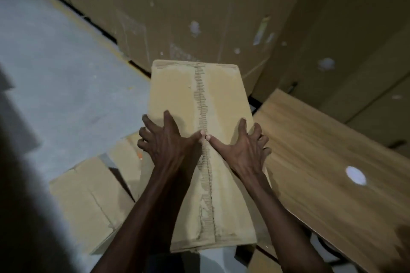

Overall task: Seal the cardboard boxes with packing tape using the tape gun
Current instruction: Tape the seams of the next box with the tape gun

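A long cardboard box lies in front of me, its two top flaps meeting at a rough torn seam down the middle. My left hand grips the box's left side, fingers curled over the edge, thumb pressed near the seam. My right hand grips the right side the same way. Both thumb tips touch at the seam. No tape gun is in view.
A wooden table top runs along the right. Flattened cardboard boxes lie lower left on the grey floor. Tall stacked cartons form a wall behind the box.
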### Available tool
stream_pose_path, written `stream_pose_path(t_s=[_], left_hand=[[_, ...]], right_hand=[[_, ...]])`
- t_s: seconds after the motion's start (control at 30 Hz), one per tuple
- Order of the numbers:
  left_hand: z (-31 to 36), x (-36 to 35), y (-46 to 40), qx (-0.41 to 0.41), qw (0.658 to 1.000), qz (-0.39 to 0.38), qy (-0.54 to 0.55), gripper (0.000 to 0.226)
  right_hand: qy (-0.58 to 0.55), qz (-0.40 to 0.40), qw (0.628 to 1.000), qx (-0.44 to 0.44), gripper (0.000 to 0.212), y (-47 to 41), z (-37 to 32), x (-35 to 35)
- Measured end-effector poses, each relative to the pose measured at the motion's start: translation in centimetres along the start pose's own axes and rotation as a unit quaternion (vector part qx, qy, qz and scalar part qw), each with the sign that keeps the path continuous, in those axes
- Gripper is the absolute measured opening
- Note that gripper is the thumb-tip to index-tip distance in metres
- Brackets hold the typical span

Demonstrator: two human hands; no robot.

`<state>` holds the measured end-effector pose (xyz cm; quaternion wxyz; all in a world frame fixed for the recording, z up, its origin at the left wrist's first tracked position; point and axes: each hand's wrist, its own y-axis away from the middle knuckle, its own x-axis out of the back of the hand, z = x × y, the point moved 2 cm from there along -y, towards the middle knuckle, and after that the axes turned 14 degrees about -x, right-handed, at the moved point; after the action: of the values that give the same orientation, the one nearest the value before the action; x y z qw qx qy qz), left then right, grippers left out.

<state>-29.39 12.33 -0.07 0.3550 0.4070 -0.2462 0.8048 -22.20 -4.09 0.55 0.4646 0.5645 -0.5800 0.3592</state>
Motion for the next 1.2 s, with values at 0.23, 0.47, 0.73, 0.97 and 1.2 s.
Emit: stream_pose_path(t_s=[0.23, 0.47, 0.73, 0.97, 1.2], left_hand=[[13.8, -2.6, 3.2, -0.143, 0.986, -0.065, -0.048, 0.113], [24.4, -12.0, 4.6, -0.241, 0.958, -0.156, -0.011, 0.118], [33.8, -24.1, 3.9, -0.355, 0.897, -0.258, -0.055, 0.114], [39.8, -29.5, 0.4, -0.493, 0.805, -0.295, -0.144, 0.100], [41.4, -30.6, 0.4, -0.566, 0.751, -0.299, -0.164, 0.080]], right_hand=[[-0.058, 0.049, 0.992, -0.100, 0.122, -1.8, 12.5, 8.5], [-0.036, 0.096, 0.972, -0.209, 0.124, -7.4, 23.5, 11.3], [-0.011, 0.061, 0.951, -0.304, 0.119, -14.2, 34.0, 11.1], [0.009, 0.071, 0.945, -0.318, 0.116, -21.0, 36.2, 12.2], [0.026, 0.067, 0.946, -0.315, 0.114, -22.2, 37.1, 12.6]])
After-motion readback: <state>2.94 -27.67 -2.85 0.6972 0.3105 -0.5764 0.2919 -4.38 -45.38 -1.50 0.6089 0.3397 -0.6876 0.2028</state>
